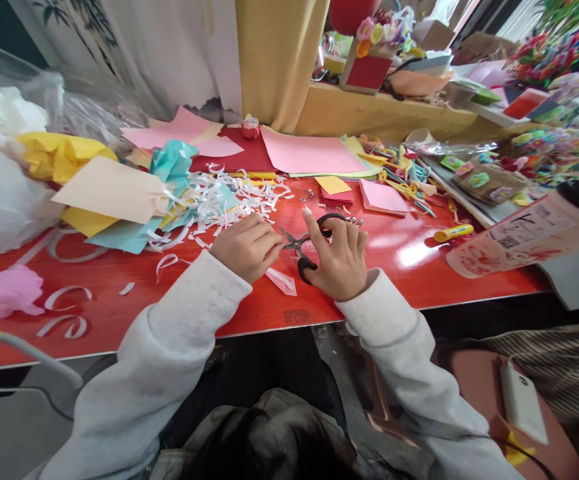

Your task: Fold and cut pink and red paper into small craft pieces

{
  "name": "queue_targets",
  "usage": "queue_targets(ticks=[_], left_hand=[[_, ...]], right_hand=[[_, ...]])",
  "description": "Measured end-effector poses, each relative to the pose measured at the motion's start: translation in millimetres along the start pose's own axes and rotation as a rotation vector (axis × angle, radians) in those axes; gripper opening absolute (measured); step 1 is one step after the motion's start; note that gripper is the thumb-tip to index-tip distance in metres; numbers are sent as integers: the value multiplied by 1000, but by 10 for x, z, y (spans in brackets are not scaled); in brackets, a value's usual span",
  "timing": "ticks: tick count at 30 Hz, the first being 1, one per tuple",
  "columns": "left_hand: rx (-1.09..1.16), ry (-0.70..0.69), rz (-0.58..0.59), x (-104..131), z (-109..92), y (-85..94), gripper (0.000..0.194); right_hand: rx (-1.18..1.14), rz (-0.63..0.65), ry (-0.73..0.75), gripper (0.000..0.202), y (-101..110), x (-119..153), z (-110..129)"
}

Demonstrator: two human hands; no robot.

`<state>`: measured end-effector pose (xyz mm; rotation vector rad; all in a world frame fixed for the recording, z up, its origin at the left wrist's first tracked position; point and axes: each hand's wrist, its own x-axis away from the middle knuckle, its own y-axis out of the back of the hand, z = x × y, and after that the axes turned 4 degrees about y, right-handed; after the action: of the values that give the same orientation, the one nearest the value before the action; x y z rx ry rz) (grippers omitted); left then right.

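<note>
My right hand [342,257] has its fingers through the black handles of a pair of scissors [295,244]. The scissor blades are parted and point left, their tips close to the fingers of my left hand [249,248]. That left hand is closed in a pinch; what it grips, if anything, is hidden behind the fingers. Just below the blades is a folded pink paper piece [282,283]; I cannot tell whether it touches the left hand. A heap of curled white paper strips [239,197] lies behind the left hand.
Pink paper sheets [314,152] and a small pink stack [383,199] lie at the back of the red table [249,312]. A tilted cup [519,233] and a yellow tube [453,233] are on the right. Crumpled pink paper [8,293] sits at the left.
</note>
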<state>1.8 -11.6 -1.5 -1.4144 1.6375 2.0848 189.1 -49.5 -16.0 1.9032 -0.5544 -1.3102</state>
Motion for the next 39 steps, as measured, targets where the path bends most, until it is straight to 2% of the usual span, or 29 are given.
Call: queue_targets(ticks=[6, 9, 12, 15, 17, 19, 21, 24, 27, 34, 39], left_hand=[[20, 207, -105, 5, -56, 21, 11], [2, 311, -173, 13, 9, 80, 11], [-25, 450, -225, 23, 220, 146, 12], [-101, 525, -46, 22, 552, 160, 15], [-187, 518, 106, 13, 774, 130, 15], [-289, 491, 210, 1, 935, 87, 18], [-374, 427, 281, -9, 1010, 49, 23], [-485, 303, 354, -12, 996, 19, 27], [-589, 224, 376, -17, 955, 1, 27], [-771, 195, 282, -72, 1077, -149, 26], [-700, 179, 402, -65, 1123, -232, 26]], right_hand=[[36, -63, -9, 74, -10, -4, 0], [29, -71, -24, 77, -14, -3, -11], [6, -63, -43, 77, -21, 2, -22], [-4, -53, -54, 76, -28, 6, -31], [-7, -46, -56, 76, -33, 7, -37], [-14, -48, -56, 77, -37, 8, -43], [-24, -59, -52, 77, -40, 9, -49], [-26, -74, -41, 75, -38, 11, -55], [-26, -78, -41, 75, -29, 15, -55], [-50, -62, -39, 73, -12, 13, -46], [-60, -70, -51, 72, -8, 9, -43]])
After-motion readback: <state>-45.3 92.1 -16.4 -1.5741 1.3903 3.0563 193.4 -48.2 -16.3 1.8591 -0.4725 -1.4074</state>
